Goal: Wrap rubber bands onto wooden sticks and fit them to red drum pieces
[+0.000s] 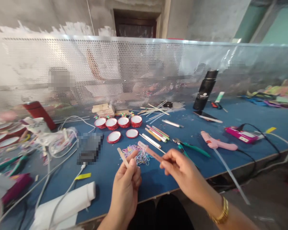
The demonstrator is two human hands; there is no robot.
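Note:
Between thumb and fingers, my left hand [127, 179] holds a flat pale wooden stick [122, 156] that points up and to the left. A pinkish pen-like stick [150, 151] is pinched at its right end in my right hand [180, 166], its lighter tip toward the left. The two held sticks are apart. Behind them lies a pile of small pastel bands [139, 155] on the blue table [156, 182]. Several colored markers [158, 132] rest just beyond the pile.
Red-rimmed round lids [114, 136] stand in stacks behind. To the right are green-handled pliers [196, 149], a pink glue gun [218, 143] and a black bottle [205, 91]. A white roll [67, 201], cables and a dark phone-like object [90, 148] lie left.

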